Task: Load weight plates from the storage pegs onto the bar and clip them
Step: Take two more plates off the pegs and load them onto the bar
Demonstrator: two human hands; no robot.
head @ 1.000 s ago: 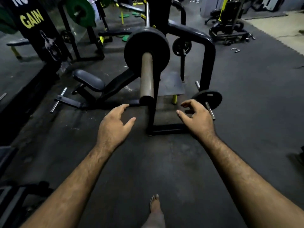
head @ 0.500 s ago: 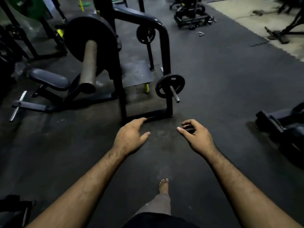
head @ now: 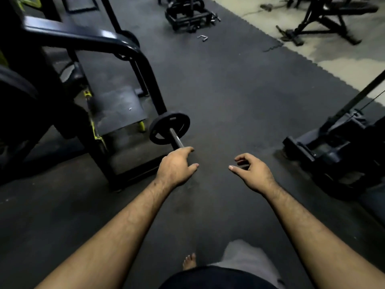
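A small black weight plate (head: 169, 127) hangs on a steel storage peg (head: 176, 140) that juts from the black rack frame (head: 145, 67) toward me. My left hand (head: 177, 167) hovers just below the peg's tip, fingers apart, holding nothing; whether it touches the peg I cannot tell. My right hand (head: 253, 173) floats to the right over bare floor, fingers loosely curled and empty. At the left edge the rim of a large black plate (head: 18, 86) on the bar shows, blurred.
A dark machine base (head: 325, 149) with a slanted post sits on the floor at the right. More gym equipment (head: 187, 13) stands at the back, and a bench frame (head: 325, 21) at the far right. My bare foot (head: 189, 261) is below, on black rubber matting.
The view has swung right and closer to the rack. The bar's big plate slid to the left edge. Both hands came nearer the small plate's peg, the left hand now at its tip.
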